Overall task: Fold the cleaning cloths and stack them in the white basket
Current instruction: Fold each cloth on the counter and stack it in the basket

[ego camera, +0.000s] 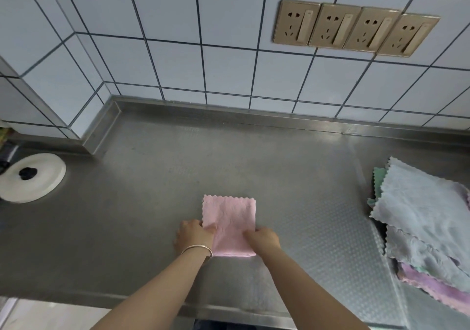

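A pink cleaning cloth [230, 217], folded into a narrow rectangle with zigzag edges, lies on the steel counter [152, 202] in front of me. My left hand [194, 234], with a metal bangle on the wrist, pinches the cloth's left edge. My right hand [263, 237] grips its right edge near the lower half. A loose pile of unfolded cloths [422, 217] in grey-blue, green and purple lies at the right. No white basket is in view.
A white round lid with a black knob [30, 177] sits at the far left of the counter. Tiled walls rise behind and to the left, with a row of gold sockets [353, 28]. The counter's front edge [229, 309] runs just below my forearms.
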A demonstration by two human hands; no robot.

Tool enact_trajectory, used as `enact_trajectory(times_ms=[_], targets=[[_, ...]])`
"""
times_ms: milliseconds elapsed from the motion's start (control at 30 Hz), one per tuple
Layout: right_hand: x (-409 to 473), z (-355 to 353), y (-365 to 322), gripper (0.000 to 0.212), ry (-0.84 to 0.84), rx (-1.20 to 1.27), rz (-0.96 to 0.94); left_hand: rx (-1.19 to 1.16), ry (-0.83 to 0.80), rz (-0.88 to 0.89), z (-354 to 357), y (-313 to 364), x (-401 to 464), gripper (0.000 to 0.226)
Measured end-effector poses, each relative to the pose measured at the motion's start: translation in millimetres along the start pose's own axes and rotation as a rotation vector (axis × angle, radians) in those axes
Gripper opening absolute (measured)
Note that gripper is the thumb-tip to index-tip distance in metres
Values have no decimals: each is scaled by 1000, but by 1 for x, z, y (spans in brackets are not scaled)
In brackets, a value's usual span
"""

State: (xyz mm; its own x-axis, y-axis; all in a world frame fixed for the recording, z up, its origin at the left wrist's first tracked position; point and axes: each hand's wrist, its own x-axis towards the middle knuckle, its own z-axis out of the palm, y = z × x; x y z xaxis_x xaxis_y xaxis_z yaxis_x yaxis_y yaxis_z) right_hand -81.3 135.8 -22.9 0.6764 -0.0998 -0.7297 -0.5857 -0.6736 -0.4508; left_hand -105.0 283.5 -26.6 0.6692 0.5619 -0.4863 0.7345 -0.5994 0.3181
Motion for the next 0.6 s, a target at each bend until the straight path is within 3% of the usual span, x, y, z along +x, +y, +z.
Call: enact_trajectory(times_ms=[100,233,300,400,500,600], targets=[[-10,-11,5,18,7,359,-69,-436,-140,-28,-10,12,-12,40],[-33,-33,13,6,66,518,-309,-976,-440,-98,-24,22,-22,65],[-48,-44,18,15,40,642,-412,-1123,-673,-106,-32,29,-29,44],[-65,-60,29,37,2,818,-423,-1109,-852,94,-35,43,-43,33],[-83,-65,38,24,211,768,-351,-900,-676,381,-27,56,-53,46],[-99,-54,55,26,504,720,-223,-637,-531,556,-19,65,-72,26]])
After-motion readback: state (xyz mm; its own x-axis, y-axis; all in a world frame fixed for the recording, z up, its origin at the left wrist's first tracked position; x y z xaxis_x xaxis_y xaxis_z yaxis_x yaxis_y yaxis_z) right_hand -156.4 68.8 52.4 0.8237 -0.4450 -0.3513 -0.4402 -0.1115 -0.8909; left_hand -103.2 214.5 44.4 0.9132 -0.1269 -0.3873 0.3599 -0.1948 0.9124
